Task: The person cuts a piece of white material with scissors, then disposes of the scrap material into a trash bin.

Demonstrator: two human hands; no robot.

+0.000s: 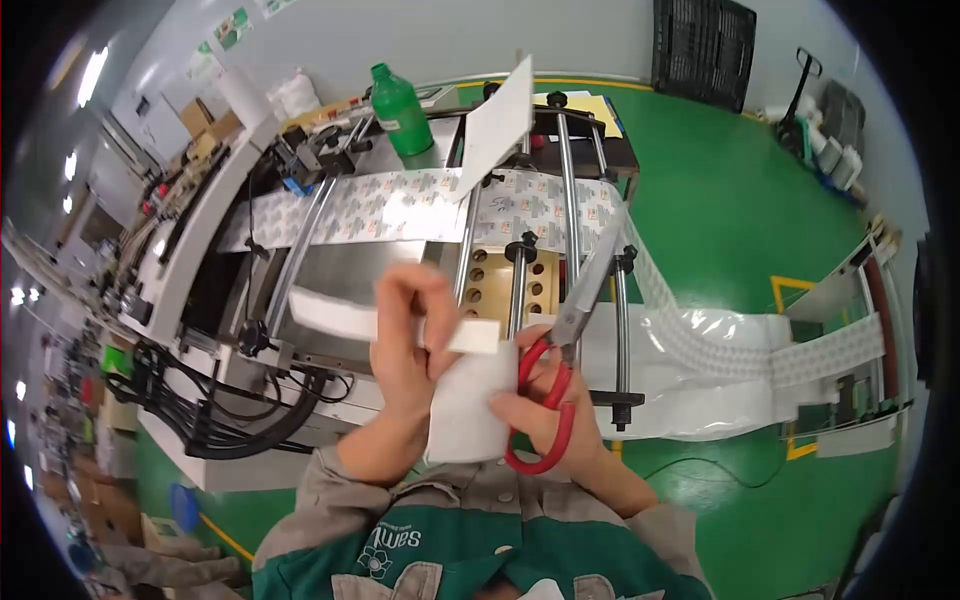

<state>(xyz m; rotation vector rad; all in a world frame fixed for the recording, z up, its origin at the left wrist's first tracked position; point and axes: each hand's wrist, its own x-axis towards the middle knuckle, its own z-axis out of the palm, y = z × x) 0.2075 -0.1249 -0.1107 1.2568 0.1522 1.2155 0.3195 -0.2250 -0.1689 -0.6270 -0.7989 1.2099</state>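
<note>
My left hand [408,330], somewhat blurred, pinches a white strip [335,315] that sticks out to both sides of the fingers. Its right end lies over the top of a white folded bundle [470,405], whose material I cannot make out. My right hand [560,400] is closed round the red-handled scissors [585,305], with the blades pointing up and away. The thumb of that same hand presses on the bundle's right side. Behind the hands, a printed label web [390,205] runs across the machine.
A green bottle [400,115] stands on the machine near a tilted white sheet [500,125]. Metal rods with black knobs [520,245] cross the machine in front of me. Clear plastic film [690,380] and a printed strip [740,360] extend rightward. Black cables [220,430] hang at left.
</note>
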